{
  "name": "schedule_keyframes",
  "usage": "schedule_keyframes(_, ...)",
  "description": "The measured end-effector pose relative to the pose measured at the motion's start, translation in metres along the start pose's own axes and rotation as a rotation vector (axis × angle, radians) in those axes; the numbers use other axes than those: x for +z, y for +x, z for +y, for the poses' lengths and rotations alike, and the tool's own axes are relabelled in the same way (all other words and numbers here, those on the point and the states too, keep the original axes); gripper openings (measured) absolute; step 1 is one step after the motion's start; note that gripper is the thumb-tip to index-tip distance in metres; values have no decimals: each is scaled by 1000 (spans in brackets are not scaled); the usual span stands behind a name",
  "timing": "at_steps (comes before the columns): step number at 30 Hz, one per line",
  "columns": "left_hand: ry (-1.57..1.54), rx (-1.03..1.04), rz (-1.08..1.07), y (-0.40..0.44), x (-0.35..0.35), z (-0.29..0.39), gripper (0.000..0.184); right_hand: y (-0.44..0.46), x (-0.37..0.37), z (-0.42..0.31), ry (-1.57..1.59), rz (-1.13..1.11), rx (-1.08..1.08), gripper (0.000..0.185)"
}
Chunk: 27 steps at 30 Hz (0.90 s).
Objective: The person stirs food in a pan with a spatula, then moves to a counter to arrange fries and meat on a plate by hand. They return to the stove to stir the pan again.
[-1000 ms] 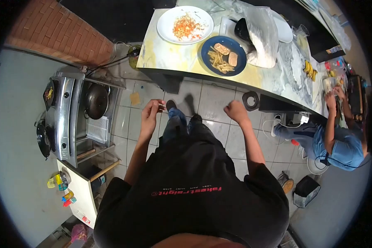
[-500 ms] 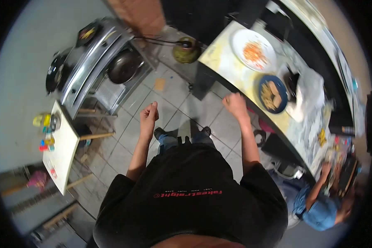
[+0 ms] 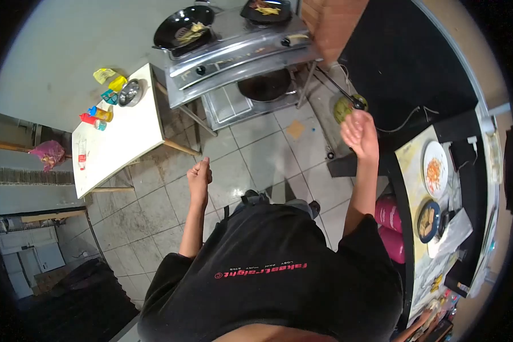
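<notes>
Left hand balled nearest the white table's right corner, right hand loosely curled before the green cylinder, nothing visible in either, as wok and black pan take the stove's left and right ends, presumably for separate burners!

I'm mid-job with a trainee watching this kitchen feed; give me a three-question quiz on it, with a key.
1. The metal bowl rests on: (a) the floor; (b) the white table; (c) the blue plate.
2. True or false: the left hand grips the wok's handle.
3. What colour is the plate with orange shreds on the counter?

Key:
1. b
2. False; that hand is away from the stove.
3. White
</notes>
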State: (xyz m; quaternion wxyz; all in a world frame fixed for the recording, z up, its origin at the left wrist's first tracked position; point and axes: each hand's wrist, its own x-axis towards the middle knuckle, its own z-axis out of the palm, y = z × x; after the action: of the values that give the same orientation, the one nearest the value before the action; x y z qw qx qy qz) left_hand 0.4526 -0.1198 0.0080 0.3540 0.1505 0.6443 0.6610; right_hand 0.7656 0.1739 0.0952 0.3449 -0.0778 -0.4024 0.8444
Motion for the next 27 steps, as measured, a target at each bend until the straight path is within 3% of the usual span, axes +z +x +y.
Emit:
schedule_keyframes(1,-8,6,6,9,-12,7,49,12,-12,13,0,-11,2,24)
schedule_keyframes(4,-26,26,40,33,-37,18,49,49,-84,102,-2060,229,74,29)
schedule_keyframes(6,-32,41,68,49,-50,22,49,53,-88,148,-1651,170,265,27)
schedule_keyframes(8,-17,-23,152,62,-58,21,49,69,-49,167,-1603,131,286,27)
schedule_keyframes(11,-53,-63,136,85,-69,13,47,121,-80,206,-1430,220,344,29)
schedule_keyframes(13,-45,-70,133,108,-68,16,47,186,-43,187,-1127,322,440,37)
schedule_keyframes(17,-29,-64,211,161,-68,29,47,336,11,154,-855,219,480,41)
schedule_keyframes(18,-65,-49,251,176,-69,34,47,376,16,150,-750,100,462,39)
schedule_keyframes(22,-143,-22,399,227,-67,59,49,524,72,138,-842,-139,539,34)
schedule_keyframes(27,-194,0,472,268,-62,70,48,681,63,208,-1121,-314,663,21)
